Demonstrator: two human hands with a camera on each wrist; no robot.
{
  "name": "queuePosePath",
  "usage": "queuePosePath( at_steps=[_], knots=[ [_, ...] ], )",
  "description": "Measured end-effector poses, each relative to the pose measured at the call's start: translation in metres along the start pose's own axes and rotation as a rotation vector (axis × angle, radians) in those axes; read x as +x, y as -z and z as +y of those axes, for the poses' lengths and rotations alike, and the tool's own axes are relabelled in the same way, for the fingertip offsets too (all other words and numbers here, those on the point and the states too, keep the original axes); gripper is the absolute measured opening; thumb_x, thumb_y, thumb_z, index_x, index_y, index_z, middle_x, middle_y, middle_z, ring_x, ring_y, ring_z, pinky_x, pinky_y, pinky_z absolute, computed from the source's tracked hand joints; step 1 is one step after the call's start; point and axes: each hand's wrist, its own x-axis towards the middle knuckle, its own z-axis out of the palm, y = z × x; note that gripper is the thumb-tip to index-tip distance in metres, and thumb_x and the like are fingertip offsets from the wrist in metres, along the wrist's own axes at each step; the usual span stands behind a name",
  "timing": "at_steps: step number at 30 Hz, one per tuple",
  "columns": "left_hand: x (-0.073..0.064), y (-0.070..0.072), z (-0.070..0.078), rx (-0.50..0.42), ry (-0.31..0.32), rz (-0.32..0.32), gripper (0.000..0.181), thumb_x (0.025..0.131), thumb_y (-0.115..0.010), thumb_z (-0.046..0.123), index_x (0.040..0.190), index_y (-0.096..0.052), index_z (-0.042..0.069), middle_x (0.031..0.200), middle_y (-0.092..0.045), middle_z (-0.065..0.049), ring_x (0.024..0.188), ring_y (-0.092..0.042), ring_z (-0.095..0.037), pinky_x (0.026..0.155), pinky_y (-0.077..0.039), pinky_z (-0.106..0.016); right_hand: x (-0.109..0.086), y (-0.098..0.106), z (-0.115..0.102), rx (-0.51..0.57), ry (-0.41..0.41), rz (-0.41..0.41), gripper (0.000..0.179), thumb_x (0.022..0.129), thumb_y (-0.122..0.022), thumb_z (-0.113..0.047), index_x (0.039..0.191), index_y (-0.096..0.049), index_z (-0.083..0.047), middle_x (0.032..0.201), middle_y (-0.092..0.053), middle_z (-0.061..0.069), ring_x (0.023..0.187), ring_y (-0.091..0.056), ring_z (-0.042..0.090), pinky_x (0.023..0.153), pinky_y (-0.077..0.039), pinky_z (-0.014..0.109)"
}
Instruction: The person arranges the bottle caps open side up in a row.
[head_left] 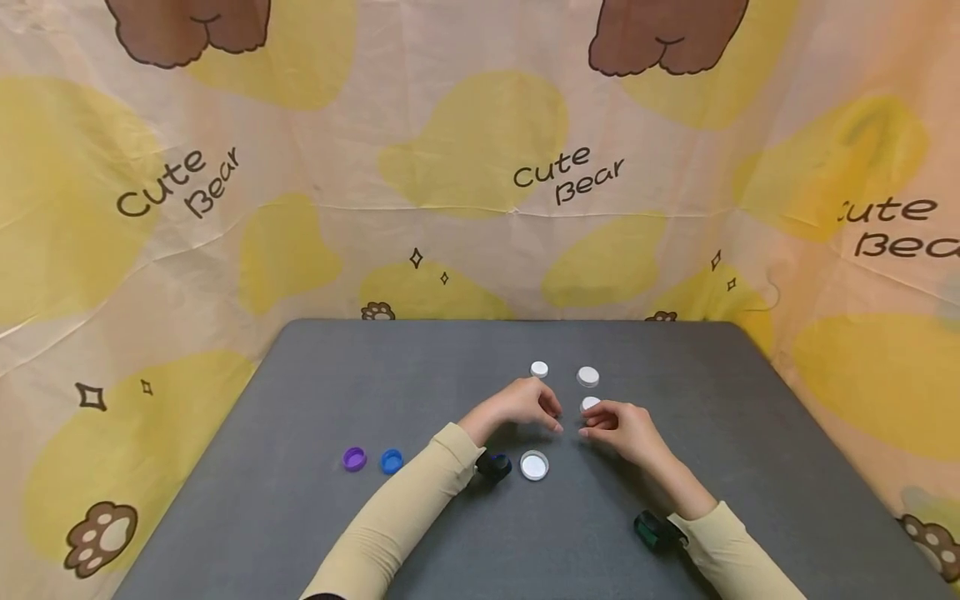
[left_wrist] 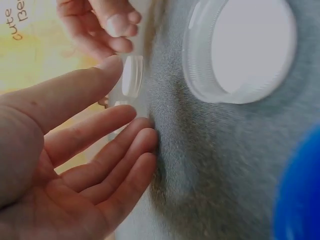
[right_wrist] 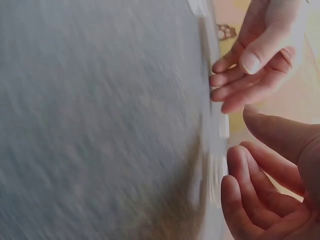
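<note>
My left hand [head_left: 522, 403] hovers low over the table's middle, its fingers loosely bent with nothing between them. Facing it from the right, my right hand [head_left: 630, 430] holds nothing either; its thumb and fingers stand apart in the right wrist view. Just past the right fingertips lies a white bottle cap [head_left: 590, 403], partly covered by them. Behind it is another white cap [head_left: 588, 376], and a smaller white cap [head_left: 539, 367] sits beyond the left knuckles. Closer to the person, a white cap [head_left: 534, 466] with a raised rim lies hollow side up, large in the left wrist view.
To the left, a purple cap [head_left: 354, 459] and a blue cap [head_left: 392, 462] lie side by side, the blue one close to the left sleeve [head_left: 405, 508]. A printed cloth [head_left: 465, 150] hangs behind the grey table [head_left: 270, 517] and along its sides.
</note>
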Motion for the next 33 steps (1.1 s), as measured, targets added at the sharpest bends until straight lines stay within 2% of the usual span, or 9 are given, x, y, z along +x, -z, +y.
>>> queuePosePath(
  at_steps=[3, 8, 15, 21, 33],
  knots=[
    [0.01, -0.001, 0.003, -0.01, 0.01, 0.002, 0.026, 0.072, -0.082, 0.026, 0.094, -0.075, 0.013, 0.082, -0.072, 0.007, 0.072, -0.06, 0.001, 0.068, -0.045, -0.017, 0.003, 0.008, 0.005, -0.004, -0.029, 0.034, 0.028, 0.075, -0.08, -0.018, 0.099, -0.072, -0.005, 0.084, -0.073, 0.004, 0.074, -0.068, 0.011, 0.063, -0.05, 0.019],
    [0.024, -0.007, 0.005, -0.081, 0.021, 0.031, 0.027, 0.073, -0.082, 0.023, 0.096, -0.074, 0.01, 0.082, -0.072, 0.005, 0.071, -0.06, 0.0, 0.067, -0.045, -0.017, 0.008, 0.017, 0.014, -0.01, -0.051, 0.074, 0.028, 0.076, -0.079, -0.016, 0.099, -0.07, -0.002, 0.084, -0.073, 0.008, 0.074, -0.07, 0.014, 0.061, -0.051, 0.02],
    [0.038, -0.013, 0.013, -0.122, 0.031, 0.075, 0.027, 0.073, -0.082, 0.018, 0.096, -0.073, 0.006, 0.078, -0.069, 0.002, 0.065, -0.055, 0.0, 0.063, -0.043, -0.015, 0.012, 0.02, 0.026, -0.027, -0.098, 0.061, 0.033, 0.076, -0.08, -0.019, 0.101, -0.069, -0.001, 0.088, -0.072, 0.01, 0.077, -0.069, 0.018, 0.066, -0.054, 0.027],
    [0.045, -0.019, 0.018, -0.094, 0.04, 0.105, 0.026, 0.073, -0.081, 0.016, 0.095, -0.073, 0.007, 0.076, -0.069, 0.003, 0.064, -0.052, 0.002, 0.061, -0.04, -0.013, 0.016, 0.016, 0.028, -0.028, -0.097, 0.039, 0.036, 0.074, -0.081, -0.019, 0.101, -0.068, 0.001, 0.089, -0.071, 0.012, 0.077, -0.068, 0.018, 0.067, -0.054, 0.027],
    [0.048, -0.026, 0.02, -0.065, 0.047, 0.109, 0.023, 0.074, -0.081, 0.017, 0.094, -0.075, 0.008, 0.074, -0.067, 0.004, 0.065, -0.05, 0.0, 0.06, -0.039, -0.014, 0.023, 0.01, 0.03, -0.048, -0.08, 0.004, 0.034, 0.073, -0.082, -0.019, 0.098, -0.068, -0.001, 0.085, -0.07, 0.007, 0.074, -0.065, 0.013, 0.064, -0.05, 0.023]
  ],
)
